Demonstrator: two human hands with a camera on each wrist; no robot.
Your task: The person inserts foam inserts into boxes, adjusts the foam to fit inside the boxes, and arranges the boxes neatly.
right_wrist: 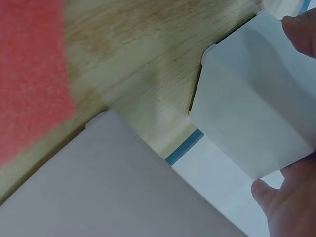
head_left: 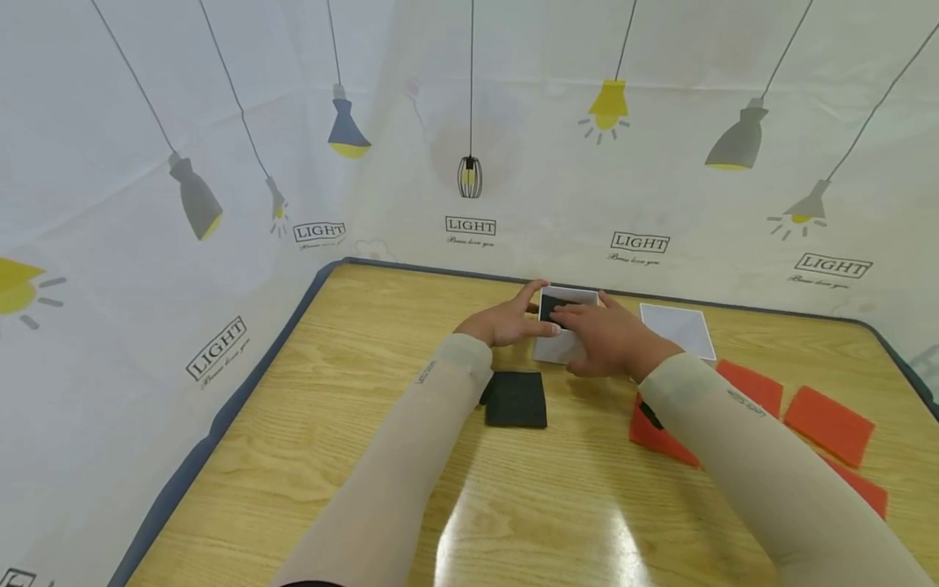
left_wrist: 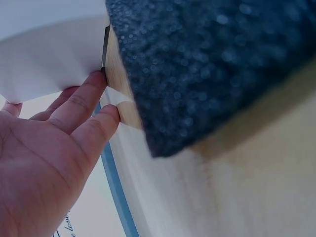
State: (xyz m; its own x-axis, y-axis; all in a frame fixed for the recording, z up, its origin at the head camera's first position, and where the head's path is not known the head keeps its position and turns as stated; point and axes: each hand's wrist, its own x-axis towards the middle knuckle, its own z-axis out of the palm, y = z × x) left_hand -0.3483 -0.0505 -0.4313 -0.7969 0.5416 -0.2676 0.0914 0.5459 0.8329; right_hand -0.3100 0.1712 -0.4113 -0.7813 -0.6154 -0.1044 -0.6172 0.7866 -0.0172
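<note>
On desk (head_left: 330, 408), I've got box (head_left: 557, 349) w/ pad (head_left: 550, 306) in it, prob. lid (head_left: 678, 330) to R, 2nd pad (head_left: 517, 401) in front.

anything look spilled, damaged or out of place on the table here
The held white box seems intact, and nothing looks spilled. At most, the red pads look untidy: they lie spread out on the right of the table.

Head view looks down and forward; wrist views, close in, share the white box (right_wrist: 247, 98).
</note>
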